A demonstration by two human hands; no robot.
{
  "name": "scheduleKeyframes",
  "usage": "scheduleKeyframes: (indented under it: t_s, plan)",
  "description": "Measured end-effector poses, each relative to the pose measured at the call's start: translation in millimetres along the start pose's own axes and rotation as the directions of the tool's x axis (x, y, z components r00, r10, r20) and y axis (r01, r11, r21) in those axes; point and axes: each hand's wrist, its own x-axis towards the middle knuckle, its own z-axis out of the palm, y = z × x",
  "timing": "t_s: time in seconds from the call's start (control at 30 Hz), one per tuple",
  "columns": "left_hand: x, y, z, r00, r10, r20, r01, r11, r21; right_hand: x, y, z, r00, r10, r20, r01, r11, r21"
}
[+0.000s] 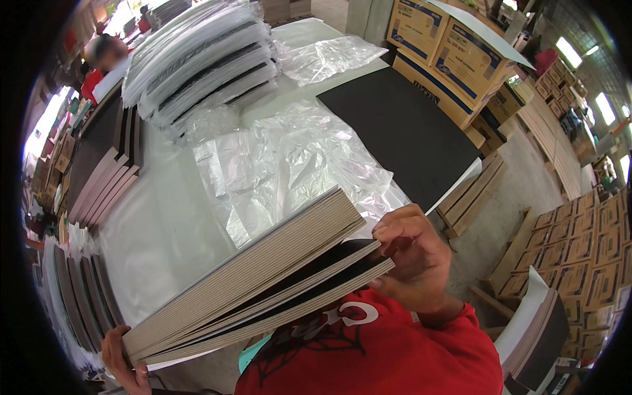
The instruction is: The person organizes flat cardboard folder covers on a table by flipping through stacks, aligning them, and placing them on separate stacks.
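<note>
Two bare hands hold a thick stack of boards [250, 270] by its ends, tilted in front of the person's red shirt [401, 336] at the near side of the table [164, 214]. The left hand [122, 362] is closed around the lower left corner, thumb on the near side; the right hand [418, 260] has its fingers and thumb gripping the far corner, where the layers part into dark gaps while the left end is pressed together. Just beyond lies crumpled clear plastic [296, 158]; whether the stack touches it, I cannot tell. Judging by how things lie, part of the work is done: a tall pile of plastic-wrapped bundles [197, 72] stands at the far side. The held stack is unwrapped, its layers not squared at the right, and more dark boards [99, 171] sit bare along the left edge, so plenty seems left. Open room is best on the pale strip of table between those boards and the plastic. To the right, a flat black panel [401, 131] takes up the table's edge, with cartons [461, 59] close behind, leaving that side tighter for swinging a long stack.
</note>
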Motion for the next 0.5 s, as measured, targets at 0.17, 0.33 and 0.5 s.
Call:
scheduleKeyframes:
  t_s: [0.17, 0.33, 0.5]
  plan:
    - [3.0, 4.9, 1.1, 1.000, -0.018, -0.003, 0.018, 1.000, -0.004, 0.0, 1.0, 0.1, 1.000, 0.025, -0.003, -0.024, 0.999, 0.043]
    - [6.5, 8.3, 1.0, 1.000, 0.002, -0.010, -0.002, 1.000, -0.019, 2.7, -1.8, 1.6, 0.998, 0.061, 0.005, -0.061, 0.996, 0.069]
    - [7.0, 6.8, 1.1, 0.996, 0.071, -0.047, -0.070, 0.997, 0.027, 3.4, -1.8, 1.5, 0.999, 0.051, 0.017, -0.052, 0.997, 0.053]
